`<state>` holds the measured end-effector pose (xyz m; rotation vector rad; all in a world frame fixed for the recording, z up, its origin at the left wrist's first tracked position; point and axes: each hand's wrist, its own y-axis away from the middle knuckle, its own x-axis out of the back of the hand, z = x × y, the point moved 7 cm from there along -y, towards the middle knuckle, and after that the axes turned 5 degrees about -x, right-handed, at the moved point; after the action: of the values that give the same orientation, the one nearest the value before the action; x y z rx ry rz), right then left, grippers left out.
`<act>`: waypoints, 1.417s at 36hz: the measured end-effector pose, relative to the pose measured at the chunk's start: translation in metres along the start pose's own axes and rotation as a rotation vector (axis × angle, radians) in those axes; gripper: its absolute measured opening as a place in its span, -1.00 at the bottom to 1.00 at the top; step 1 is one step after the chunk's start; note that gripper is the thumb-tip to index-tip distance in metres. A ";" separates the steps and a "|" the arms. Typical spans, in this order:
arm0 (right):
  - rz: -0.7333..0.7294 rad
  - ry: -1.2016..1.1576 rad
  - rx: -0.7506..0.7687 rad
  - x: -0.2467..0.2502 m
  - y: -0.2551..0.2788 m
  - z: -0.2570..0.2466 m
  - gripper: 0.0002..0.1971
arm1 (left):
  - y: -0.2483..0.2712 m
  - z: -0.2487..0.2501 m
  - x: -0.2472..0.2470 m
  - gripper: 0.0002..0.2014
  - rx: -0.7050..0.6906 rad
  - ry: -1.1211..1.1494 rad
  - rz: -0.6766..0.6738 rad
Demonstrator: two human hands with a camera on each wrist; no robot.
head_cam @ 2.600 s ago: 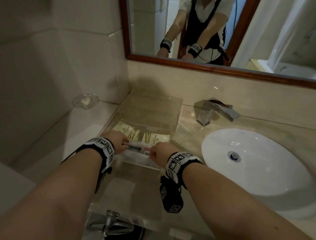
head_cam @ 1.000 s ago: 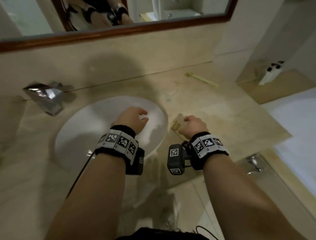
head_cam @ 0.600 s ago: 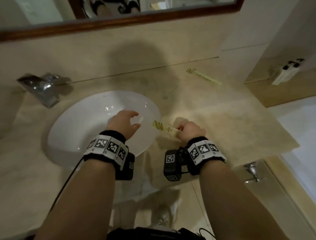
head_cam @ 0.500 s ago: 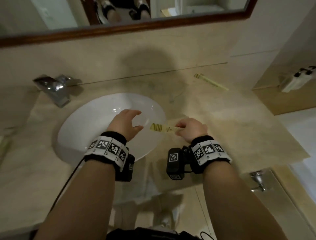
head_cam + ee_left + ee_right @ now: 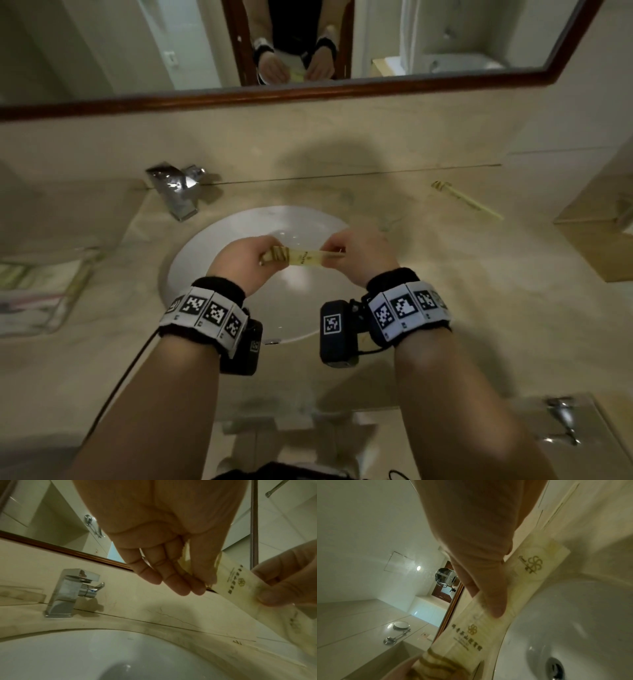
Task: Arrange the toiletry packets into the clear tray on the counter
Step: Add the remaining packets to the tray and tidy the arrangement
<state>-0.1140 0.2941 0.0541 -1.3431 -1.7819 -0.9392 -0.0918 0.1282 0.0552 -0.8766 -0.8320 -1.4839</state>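
Note:
A cream toiletry packet [image 5: 303,257] with gold print hangs flat over the white sink basin [image 5: 291,308], held at both ends. My left hand [image 5: 265,255] pinches its striped left end and my right hand [image 5: 334,253] pinches the right end. The left wrist view shows the packet [image 5: 236,580] under my left hand [image 5: 197,584]. In the right wrist view my right hand [image 5: 486,599] pinches the packet [image 5: 488,628]. The clear tray [image 5: 78,209] stands on the counter at the far left with several packets [image 5: 37,284] in it. Another long packet [image 5: 466,200] lies at the back right.
A chrome faucet [image 5: 176,190] stands behind the basin on the left. A wood-framed mirror [image 5: 308,41] runs along the wall above. A brown ledge [image 5: 599,246] borders the counter on the right. A towel rail fitting [image 5: 561,421] sits below the counter's front edge.
My right hand lifted a packet from the counter right of the basin and carried it left over the sink. My left hand has now taken its other end.

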 end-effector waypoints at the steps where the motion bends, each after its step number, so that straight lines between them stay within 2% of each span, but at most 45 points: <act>1: 0.000 0.005 0.001 -0.002 -0.002 -0.004 -0.80 | 0.002 -0.007 0.004 -0.83 0.017 0.019 0.012; 5: 0.005 0.025 -0.019 -0.014 -0.014 -0.020 -0.82 | 0.013 -0.045 0.027 -0.96 0.111 0.065 0.093; 12: -0.016 -0.033 0.074 -0.037 -0.029 -0.080 -0.87 | 0.036 -0.110 0.062 -0.90 0.212 0.138 0.138; 14: -0.040 -0.039 0.113 -0.050 -0.035 -0.105 -0.87 | 0.043 -0.131 0.075 -0.88 0.224 0.147 0.165; 17: -0.070 -0.045 0.147 -0.068 -0.042 -0.140 -0.86 | 0.053 -0.162 0.098 -0.74 0.228 0.151 0.213; 22: -0.080 -0.002 0.208 -0.092 -0.049 -0.195 -0.81 | 0.070 -0.209 0.129 -0.82 0.208 0.138 0.253; 28: -0.088 0.014 0.286 -0.121 -0.057 -0.258 -0.75 | 0.083 -0.264 0.159 -0.81 0.231 0.072 0.276; 37: -0.151 0.062 0.337 -0.170 -0.073 -0.336 -0.71 | 0.088 -0.349 0.214 -0.77 0.165 -0.122 0.170; 46: -0.065 0.194 0.386 -0.201 -0.112 -0.415 -0.69 | 0.050 -0.425 0.263 -0.74 0.153 -0.376 0.031; 51: -0.166 0.218 0.332 -0.223 -0.140 -0.435 -0.77 | 0.025 -0.463 0.270 -0.81 0.187 -0.408 -0.059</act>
<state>-0.1549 -0.2128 0.0551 -0.8642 -1.8026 -0.7985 -0.1126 -0.4077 0.0776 -1.0356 -1.2850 -1.2682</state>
